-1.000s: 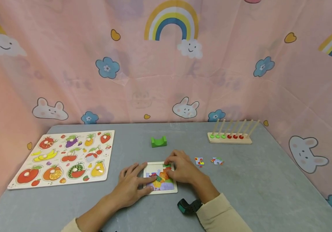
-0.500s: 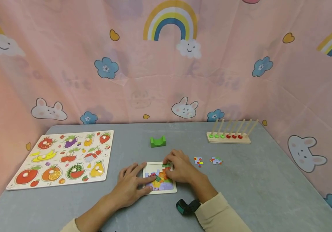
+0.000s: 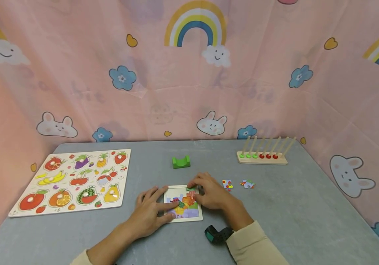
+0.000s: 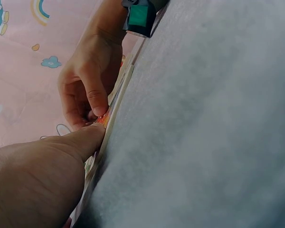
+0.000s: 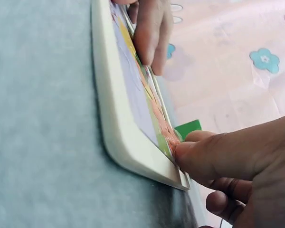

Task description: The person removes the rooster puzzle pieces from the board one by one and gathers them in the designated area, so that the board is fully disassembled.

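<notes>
A small jigsaw puzzle in a pale wooden frame [image 3: 186, 220] lies flat on the grey table, its colourful picture partly filled and the upper left showing bare backing. My left hand [image 3: 148, 213] rests over its left side, index finger extended onto the picture and thumb at the lower frame edge. At the upper right corner, my right hand [image 3: 214, 193] has its thumb and bent fingers about a red-and-green puzzle piece [image 3: 191, 193]. In the right wrist view, the right thumb [image 5: 199, 154] touches the picture close to the frame's rim.
Two loose puzzle pieces lie right of the frame, one nearer [image 3: 227, 184] and one farther [image 3: 248, 184]. Behind stands a green notched block [image 3: 181, 162]. A peg rack with beads [image 3: 262, 161] is at back right, a fruit knob board [image 3: 67, 184] at left.
My right thumb has drawn back slightly to the right, uncovering more of the red corner piece. The left hand keeps its place on the puzzle.
</notes>
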`<state>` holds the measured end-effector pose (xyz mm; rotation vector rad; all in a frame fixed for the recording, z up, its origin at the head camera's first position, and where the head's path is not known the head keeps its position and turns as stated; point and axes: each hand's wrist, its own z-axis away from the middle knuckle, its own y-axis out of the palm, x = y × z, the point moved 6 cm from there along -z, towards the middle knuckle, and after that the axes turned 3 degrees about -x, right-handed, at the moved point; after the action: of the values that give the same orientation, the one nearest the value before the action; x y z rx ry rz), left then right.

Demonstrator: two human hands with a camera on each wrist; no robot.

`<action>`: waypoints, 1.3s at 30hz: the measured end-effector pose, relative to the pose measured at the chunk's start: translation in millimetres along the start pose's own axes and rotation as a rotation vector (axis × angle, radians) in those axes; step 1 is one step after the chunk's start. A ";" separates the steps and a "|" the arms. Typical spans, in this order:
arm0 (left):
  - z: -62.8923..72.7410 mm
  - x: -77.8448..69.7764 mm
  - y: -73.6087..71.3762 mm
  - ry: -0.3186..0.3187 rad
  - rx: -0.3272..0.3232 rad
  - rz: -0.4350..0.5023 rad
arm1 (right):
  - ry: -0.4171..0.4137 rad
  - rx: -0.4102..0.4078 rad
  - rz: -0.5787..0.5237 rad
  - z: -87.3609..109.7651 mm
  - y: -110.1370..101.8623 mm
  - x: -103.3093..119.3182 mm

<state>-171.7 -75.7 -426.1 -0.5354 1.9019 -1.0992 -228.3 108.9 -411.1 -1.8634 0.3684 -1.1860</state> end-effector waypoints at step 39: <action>0.7 3.1 3.1 0.005 -0.007 0.011 | -0.172 -0.157 -0.211 37.4 -87.0 -8.0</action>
<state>-172.7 -76.7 -430.3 -0.5256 1.9122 -1.0877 -217.6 183.3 -353.0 -2.1656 0.1762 -1.1508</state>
